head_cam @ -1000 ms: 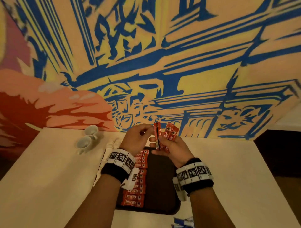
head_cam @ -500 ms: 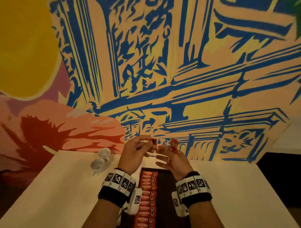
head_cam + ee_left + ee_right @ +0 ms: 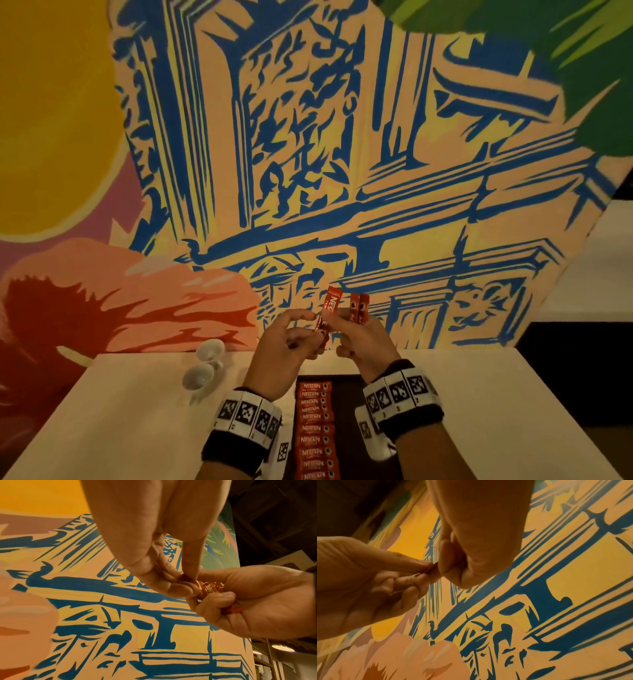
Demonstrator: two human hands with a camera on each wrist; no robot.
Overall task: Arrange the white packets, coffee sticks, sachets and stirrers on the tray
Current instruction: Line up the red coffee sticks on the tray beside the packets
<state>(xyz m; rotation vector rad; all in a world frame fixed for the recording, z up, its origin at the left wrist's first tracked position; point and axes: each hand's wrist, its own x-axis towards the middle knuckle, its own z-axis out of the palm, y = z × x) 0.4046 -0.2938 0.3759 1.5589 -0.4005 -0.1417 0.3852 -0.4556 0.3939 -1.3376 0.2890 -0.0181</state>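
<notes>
Both hands are raised above the dark tray (image 3: 352,411), meeting in front of the mural. My left hand (image 3: 291,339) pinches one red coffee stick (image 3: 329,310) that stands nearly upright. My right hand (image 3: 363,337) grips a small bunch of red coffee sticks (image 3: 359,306), their tops poking up above the fingers. In the left wrist view the left fingers (image 3: 171,582) pinch the stick's end (image 3: 210,588) while the right hand (image 3: 248,601) curls round it. A column of several red coffee sticks (image 3: 315,428) lies along the tray's left side.
Two small white cups (image 3: 202,370) stand on the pale table (image 3: 120,428) to the left of the tray. A painted mural wall (image 3: 342,171) rises directly behind the table. The tray's near part is cut off by the frame's lower edge.
The head camera has tilted up, so the tray has slid toward the bottom edge. Both hands rose, and the left hand now pinches one stick held upright.
</notes>
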